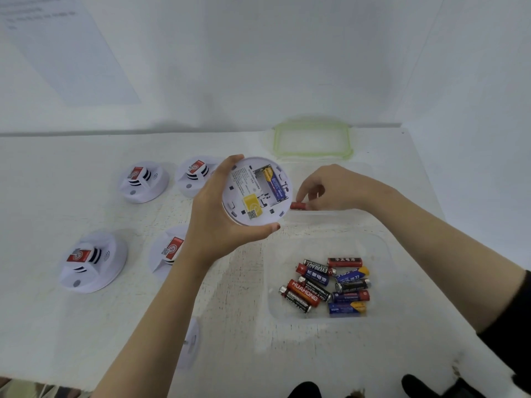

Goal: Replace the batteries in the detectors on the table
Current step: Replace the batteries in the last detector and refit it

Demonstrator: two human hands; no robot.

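My left hand (214,222) grips a round white detector (255,191) turned underside up above the table. Its open battery bay holds one blue and gold battery (273,183); the slot beside it looks empty. My right hand (330,188) pinches a red battery (298,205) just right of the detector's rim, over an empty clear tub (365,179). A nearer clear tub (385,254) holds several loose batteries (327,284) in red, black and blue.
Several more white detectors sit face up on the white table: two at the back (143,180) (195,173), two nearer (92,261) (168,251), the last partly behind my forearm. A detached white cover (191,341) lies under my left arm. A green-rimmed lid (313,139) lies by the wall.
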